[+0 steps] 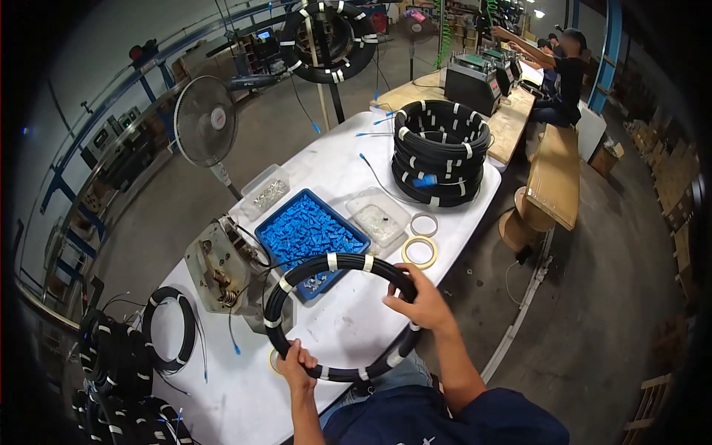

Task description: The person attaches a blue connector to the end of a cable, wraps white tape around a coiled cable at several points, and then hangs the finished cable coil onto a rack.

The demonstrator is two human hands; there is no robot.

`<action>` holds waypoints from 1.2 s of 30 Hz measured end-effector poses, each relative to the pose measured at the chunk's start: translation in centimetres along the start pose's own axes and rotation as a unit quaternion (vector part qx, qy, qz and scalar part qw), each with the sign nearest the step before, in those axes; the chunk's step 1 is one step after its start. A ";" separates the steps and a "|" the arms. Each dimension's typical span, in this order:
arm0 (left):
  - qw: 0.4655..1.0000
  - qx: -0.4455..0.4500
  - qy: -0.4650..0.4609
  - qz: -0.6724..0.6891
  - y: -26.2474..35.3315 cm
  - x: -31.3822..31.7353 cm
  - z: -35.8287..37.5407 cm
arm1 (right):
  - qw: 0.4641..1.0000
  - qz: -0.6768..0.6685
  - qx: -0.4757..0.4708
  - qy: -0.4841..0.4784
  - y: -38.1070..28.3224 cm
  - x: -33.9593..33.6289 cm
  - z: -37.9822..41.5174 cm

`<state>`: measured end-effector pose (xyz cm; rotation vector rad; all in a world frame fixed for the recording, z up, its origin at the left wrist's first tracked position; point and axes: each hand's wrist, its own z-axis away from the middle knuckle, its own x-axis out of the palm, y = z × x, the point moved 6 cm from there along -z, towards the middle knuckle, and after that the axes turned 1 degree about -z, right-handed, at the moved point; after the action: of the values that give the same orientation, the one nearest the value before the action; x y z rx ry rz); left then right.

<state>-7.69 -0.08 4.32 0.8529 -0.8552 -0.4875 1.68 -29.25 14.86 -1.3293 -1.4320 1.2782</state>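
Observation:
A coil of black cable, bound at intervals with white tape, is held up in front of me over the near edge of the white table. My left hand grips its lower left side, fingers wrapped round the bundle. On the upper right side, my right hand has its thumb and fingers closed round the same coil. Beyond the coil, a blue tray full of small blue connectors is partly hidden by it. A cable end with a blue connector hangs over the table at the left.
A metal machine stands left of the tray. Clear plastic boxes and tape rolls lie around it. Stacked coils stand at the back right; more coils pile at the left. A fan and a person are farther off.

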 end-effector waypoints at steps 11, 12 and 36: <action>0.992 0.058 -0.088 -0.075 1.8 9.8 1.3 | 0.960 -0.233 0.022 0.154 1.7 -6.7 2.7; 0.987 0.074 -0.101 -0.096 2.5 10.7 1.1 | 0.957 -0.241 0.002 0.162 2.2 -6.9 2.5; 0.939 0.238 -0.240 -0.058 16.0 36.8 -17.8 | 0.875 -0.398 -0.159 0.227 -4.9 -10.0 -28.0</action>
<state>28.83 -7.62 27.46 1.2594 -1.4128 -0.6172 29.28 -34.48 25.68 -0.9551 -1.6132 0.1776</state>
